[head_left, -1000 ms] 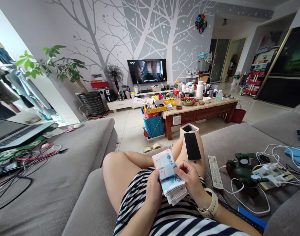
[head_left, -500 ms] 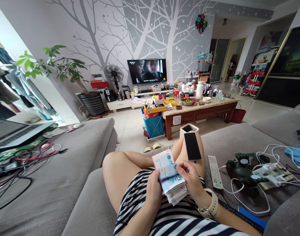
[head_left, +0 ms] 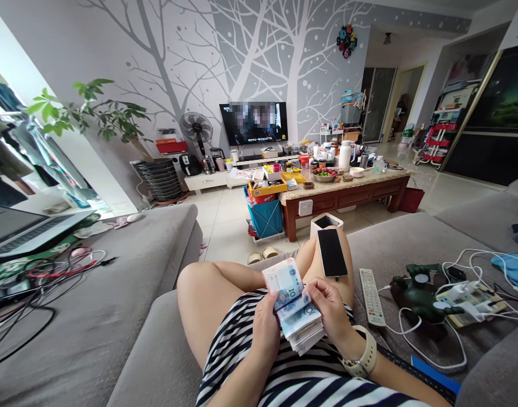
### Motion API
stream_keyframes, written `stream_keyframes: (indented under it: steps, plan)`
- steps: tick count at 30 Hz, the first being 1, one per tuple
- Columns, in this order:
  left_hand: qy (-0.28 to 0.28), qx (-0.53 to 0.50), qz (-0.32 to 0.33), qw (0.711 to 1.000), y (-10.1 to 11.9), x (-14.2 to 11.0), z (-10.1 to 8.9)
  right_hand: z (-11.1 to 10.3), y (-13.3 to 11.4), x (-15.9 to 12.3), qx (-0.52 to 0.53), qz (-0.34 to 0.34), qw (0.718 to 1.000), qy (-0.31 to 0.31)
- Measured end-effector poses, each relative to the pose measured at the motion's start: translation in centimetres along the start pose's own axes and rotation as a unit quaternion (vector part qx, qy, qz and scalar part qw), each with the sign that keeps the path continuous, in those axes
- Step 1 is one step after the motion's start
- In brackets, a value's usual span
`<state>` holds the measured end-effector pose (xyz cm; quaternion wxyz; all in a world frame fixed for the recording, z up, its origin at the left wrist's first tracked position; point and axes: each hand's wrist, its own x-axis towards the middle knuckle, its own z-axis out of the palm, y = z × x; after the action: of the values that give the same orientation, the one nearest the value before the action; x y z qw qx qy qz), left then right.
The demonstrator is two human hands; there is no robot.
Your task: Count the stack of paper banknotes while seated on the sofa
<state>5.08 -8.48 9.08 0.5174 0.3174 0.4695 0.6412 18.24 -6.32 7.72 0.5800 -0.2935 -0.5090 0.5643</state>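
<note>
A thick stack of banknotes lies over my lap, its top notes bluish and marked 10. My left hand is closed around the stack's left side, thumb on top. At the upper right edge, the fingers of my right hand pinch a banknote that is bent up from the stack. Just beyond my right hand, a smartphone with a dark screen rests on my right leg. A cream watch is strapped to my right wrist.
To my right on the grey sofa lie a remote control, a dark green figurine and a power strip with white cables. A laptop and tangled cables are at left. The cluttered coffee table stands ahead.
The pinched note has flipped over toward the far side, so a 10 now shows on the upper face. Both hands stay in nearly the same place.
</note>
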Motion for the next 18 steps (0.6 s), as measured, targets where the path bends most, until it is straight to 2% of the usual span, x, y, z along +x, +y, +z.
stream_keyframes:
  steps: [5,11,15,18]
  plan:
    - [0.009,-0.03,-0.006,0.999,-0.59,0.29,-0.25,-0.19,-0.08,0.04,-0.027,0.001,1.0,-0.012]
    - [-0.003,-0.084,-0.042,0.996,-0.62,0.13,-0.02,0.01,-0.09,0.11,-0.023,0.025,0.999,0.017]
    - [-0.019,-0.1,-0.055,0.993,-0.62,0.0,0.16,-0.2,0.48,0.42,-0.024,0.016,0.999,0.044]
    - [-0.018,-0.098,-0.058,0.993,-0.6,-0.09,0.23,-0.4,0.71,0.55,-0.042,0.023,0.998,0.039]
